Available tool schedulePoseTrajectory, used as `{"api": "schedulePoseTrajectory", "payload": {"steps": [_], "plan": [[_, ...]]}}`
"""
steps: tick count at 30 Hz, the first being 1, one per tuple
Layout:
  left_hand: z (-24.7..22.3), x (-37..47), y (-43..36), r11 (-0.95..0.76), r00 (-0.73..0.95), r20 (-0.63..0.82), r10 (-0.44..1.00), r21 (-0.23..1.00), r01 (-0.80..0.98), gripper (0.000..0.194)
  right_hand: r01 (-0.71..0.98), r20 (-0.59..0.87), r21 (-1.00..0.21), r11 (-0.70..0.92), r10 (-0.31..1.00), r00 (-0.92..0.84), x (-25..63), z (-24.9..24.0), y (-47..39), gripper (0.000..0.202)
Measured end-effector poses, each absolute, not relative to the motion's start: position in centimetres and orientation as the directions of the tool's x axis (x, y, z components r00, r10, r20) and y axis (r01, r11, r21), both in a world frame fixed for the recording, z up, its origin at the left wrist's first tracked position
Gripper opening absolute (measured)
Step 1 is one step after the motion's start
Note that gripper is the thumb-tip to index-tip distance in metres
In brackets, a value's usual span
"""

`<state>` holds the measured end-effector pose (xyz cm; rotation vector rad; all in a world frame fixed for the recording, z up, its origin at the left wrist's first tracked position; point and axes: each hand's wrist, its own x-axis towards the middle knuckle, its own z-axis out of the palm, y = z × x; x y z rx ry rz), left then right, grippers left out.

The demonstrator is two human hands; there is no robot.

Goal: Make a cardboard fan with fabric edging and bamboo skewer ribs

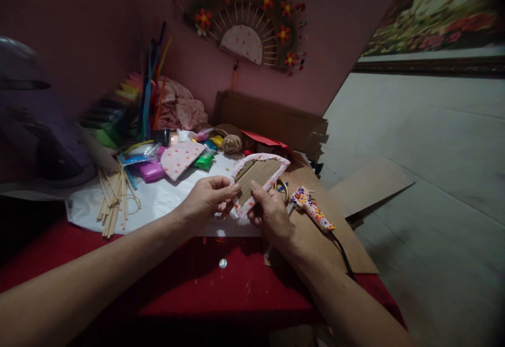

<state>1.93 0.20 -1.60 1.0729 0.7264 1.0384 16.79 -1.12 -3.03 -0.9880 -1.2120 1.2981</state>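
Between my hands is a half-round cardboard piece point(252, 176), its edge wrapped in pink spotted fabric and its bare brown side facing me. My left hand point(209, 199) pinches its left corner between thumb and fingers. Lower down on the right, my right hand point(274, 212) grips it with the thumb on the bare cardboard. A similar fabric-covered half-round piece point(181, 160) lies behind, spotted side up. To the right of my right hand rests a glue gun point(311, 207) with a flowery pattern, its black cord trailing toward me.
Thin wooden sticks point(114, 199) lie at left on a white sheet point(158, 207). Clay packets point(152, 170), a twine ball point(232, 143) and crumpled pink fabric point(181, 105) crowd the back. Cardboard point(355, 252) covers the right side of the red tablecloth point(165, 278). A flowered fan decoration point(242, 41) hangs above.
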Motion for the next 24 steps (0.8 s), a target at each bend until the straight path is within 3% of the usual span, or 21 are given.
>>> {"api": "schedulePoseTrajectory", "payload": {"steps": [3, 7, 13, 24], "plan": [[-1.5, 1.6, 0.4, 0.125, 0.325, 0.007, 0.946, 0.915, -0.383, 0.026, -0.073, 0.178, -0.983, 0.169, 0.973, -0.147, 16.8, -3.1, -1.5, 0.059], [-1.2, 1.3, 0.5, 0.042, 0.233, 0.059, 0.971, 0.914, -0.404, 0.023, -0.058, 0.241, -0.97, 0.234, 0.943, -0.228, 16.3, -2.8, -2.1, 0.041], [-1.4, 1.5, 0.4, -0.095, 0.195, 0.173, 0.965, 0.93, -0.355, 0.022, -0.103, 0.235, -0.971, 0.216, 0.943, -0.235, 15.9, -2.8, -2.0, 0.025], [-1.4, 1.5, 0.2, -0.139, 0.24, 0.228, 0.944, 0.931, -0.337, 0.021, -0.126, 0.181, -0.979, 0.16, 0.966, -0.183, 15.8, -2.8, -2.2, 0.028]]}}
